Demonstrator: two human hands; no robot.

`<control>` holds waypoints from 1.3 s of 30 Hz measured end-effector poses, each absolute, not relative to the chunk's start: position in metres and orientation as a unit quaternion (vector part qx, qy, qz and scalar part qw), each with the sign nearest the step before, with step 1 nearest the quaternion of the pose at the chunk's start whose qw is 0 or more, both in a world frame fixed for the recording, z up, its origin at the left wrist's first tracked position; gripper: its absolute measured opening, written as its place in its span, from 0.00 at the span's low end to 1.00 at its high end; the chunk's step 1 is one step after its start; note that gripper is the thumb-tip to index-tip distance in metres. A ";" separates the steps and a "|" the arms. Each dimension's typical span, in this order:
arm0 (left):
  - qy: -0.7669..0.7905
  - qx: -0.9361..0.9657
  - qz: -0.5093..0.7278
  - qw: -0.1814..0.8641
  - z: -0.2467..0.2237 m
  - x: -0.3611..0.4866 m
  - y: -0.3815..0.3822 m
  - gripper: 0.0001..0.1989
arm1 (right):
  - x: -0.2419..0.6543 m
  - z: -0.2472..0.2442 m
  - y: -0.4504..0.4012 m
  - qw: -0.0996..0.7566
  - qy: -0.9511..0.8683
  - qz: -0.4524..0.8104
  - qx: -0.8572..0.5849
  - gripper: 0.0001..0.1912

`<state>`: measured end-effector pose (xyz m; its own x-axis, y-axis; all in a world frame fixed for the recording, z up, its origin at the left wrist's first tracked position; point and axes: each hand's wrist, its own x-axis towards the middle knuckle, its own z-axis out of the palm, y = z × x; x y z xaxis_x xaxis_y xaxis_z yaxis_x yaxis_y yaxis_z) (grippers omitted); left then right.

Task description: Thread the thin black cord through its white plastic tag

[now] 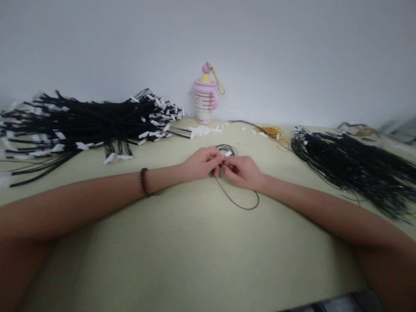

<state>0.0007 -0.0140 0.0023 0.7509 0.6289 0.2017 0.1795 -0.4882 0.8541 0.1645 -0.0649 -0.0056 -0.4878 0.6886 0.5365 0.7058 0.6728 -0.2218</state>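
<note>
Nearest us we see our two bare forearms reaching in from the lower corners across the pale tabletop (182, 260), the left one wearing a dark beaded bracelet (144, 182) at the wrist. They meet at the middle of the tabletop, where our left hand (202, 163) and right hand (243, 171) come together. The fingers (217, 161) of both hands are pressed together at the tips, pinching a thin black cord (242, 205) between them; the cord loops out on the tabletop toward 6 o'clock from the hands and coils again just behind them at 12 o'clock. A small white tag (228, 153) shows on the cord right at the fingertips. Farther out, at 10 o'clock, lies a large bundle of black cords with white tags (87, 121), and at 2 o'clock a second heap of black cords (351, 169). Loose white tags (201, 130) are scattered at 12 o'clock, with a tangle of yellow rubber bands (274, 132) near 1 o'clock. Farthest back, against the grey wall (292, 56), stands a pink and white bottle (205, 96), upright.
</note>
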 end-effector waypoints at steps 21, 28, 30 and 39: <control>0.262 0.785 0.260 0.497 0.002 0.001 -0.013 0.14 | 0.165 -0.005 -0.064 0.291 -0.867 -0.003 -0.404 0.08; 0.300 0.712 0.275 0.572 0.006 0.002 -0.011 0.12 | 0.165 -0.007 -0.063 0.296 -0.866 0.013 -0.402 0.05; 0.313 0.687 0.289 0.589 0.007 0.002 -0.010 0.12 | 0.165 -0.007 -0.063 0.296 -0.869 0.015 -0.395 0.05; 0.322 0.628 0.327 0.628 0.008 0.002 -0.001 0.11 | 0.166 -0.008 -0.063 0.294 -0.870 0.020 -0.396 0.06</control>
